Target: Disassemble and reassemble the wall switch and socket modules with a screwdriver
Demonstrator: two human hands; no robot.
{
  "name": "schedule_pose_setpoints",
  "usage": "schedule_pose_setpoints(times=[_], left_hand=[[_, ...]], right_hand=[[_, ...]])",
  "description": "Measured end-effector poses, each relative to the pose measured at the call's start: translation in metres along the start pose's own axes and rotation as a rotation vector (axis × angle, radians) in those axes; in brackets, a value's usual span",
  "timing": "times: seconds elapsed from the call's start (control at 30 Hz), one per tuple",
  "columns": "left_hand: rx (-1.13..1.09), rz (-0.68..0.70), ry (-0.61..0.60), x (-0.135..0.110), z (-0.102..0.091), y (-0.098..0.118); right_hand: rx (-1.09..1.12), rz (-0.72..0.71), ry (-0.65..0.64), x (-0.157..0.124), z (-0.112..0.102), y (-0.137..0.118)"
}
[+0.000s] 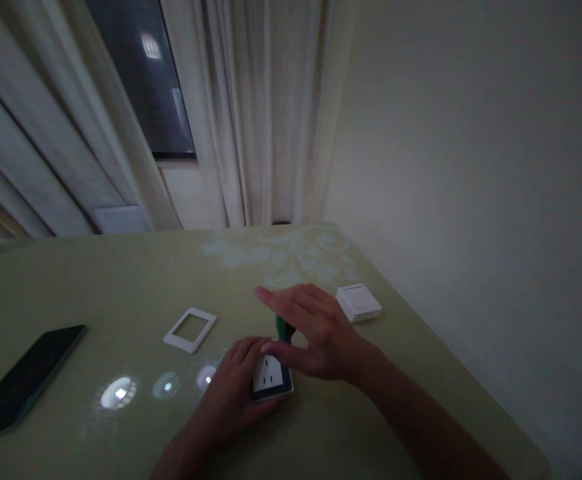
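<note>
A white wall socket [271, 378] with a dark back lies on the green table [95, 280]. My left hand [233, 393] rests on its left side, fingers curled over it, holding it down. My right hand [313, 333] hovers just above and behind the socket. It grips a green-handled tool [283, 327], probably a screwdriver, whose tip is hidden behind the fingers, while the index finger points out to the left.
A white frame plate [189, 329] lies left of the hands. A white switch [359, 301] sits at the right near the table's edge. A dark phone [23, 378] lies far left. Curtains [251, 113] and a wall stand behind the table.
</note>
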State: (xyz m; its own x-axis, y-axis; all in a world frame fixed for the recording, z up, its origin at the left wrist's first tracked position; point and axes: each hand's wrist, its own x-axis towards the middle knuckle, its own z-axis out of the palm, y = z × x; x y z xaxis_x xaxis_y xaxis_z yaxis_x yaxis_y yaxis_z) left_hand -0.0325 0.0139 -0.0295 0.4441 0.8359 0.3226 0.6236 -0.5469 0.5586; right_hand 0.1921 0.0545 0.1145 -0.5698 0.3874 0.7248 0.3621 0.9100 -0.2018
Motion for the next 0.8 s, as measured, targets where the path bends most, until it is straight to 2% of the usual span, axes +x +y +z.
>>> schedule_pose_setpoints(times=[0.07, 0.1, 0.17, 0.23, 0.33, 0.5, 0.63, 0.73, 0.8], left_hand=[[0.001, -0.009, -0.003, -0.0004, 0.0001, 0.0000], [0.009, -0.016, 0.002, -0.0005, 0.0003, -0.0002], [0.022, -0.021, 0.014, -0.0007, 0.0010, -0.0010], [0.024, -0.012, 0.021, -0.0007, 0.0016, -0.0020], [0.017, -0.012, 0.016, -0.0005, 0.0019, -0.0029], [0.007, -0.027, 0.018, 0.0004, 0.0000, -0.0006], [-0.003, -0.036, 0.006, 0.0012, 0.0002, -0.0003], [0.016, -0.017, 0.025, 0.0009, 0.0023, -0.0025], [0.027, 0.001, 0.035, 0.0005, 0.0029, -0.0034]], right_hand=[[0.130, 0.066, -0.083, 0.0000, -0.0007, -0.0004], [0.123, 0.082, -0.068, 0.0001, -0.0008, -0.0004], [-0.005, 0.064, 0.004, 0.0004, -0.0004, -0.0003], [-0.058, 0.048, 0.005, 0.0010, 0.0000, -0.0004], [0.142, 0.097, -0.100, 0.0011, 0.0007, -0.0014], [0.003, 0.072, 0.001, -0.0002, 0.0019, -0.0028], [0.250, 0.147, -0.113, 0.0025, 0.0003, -0.0038], [0.169, 0.154, -0.035, 0.0039, -0.0023, -0.0032], [0.138, 0.159, -0.046, 0.0045, -0.0066, -0.0040]])
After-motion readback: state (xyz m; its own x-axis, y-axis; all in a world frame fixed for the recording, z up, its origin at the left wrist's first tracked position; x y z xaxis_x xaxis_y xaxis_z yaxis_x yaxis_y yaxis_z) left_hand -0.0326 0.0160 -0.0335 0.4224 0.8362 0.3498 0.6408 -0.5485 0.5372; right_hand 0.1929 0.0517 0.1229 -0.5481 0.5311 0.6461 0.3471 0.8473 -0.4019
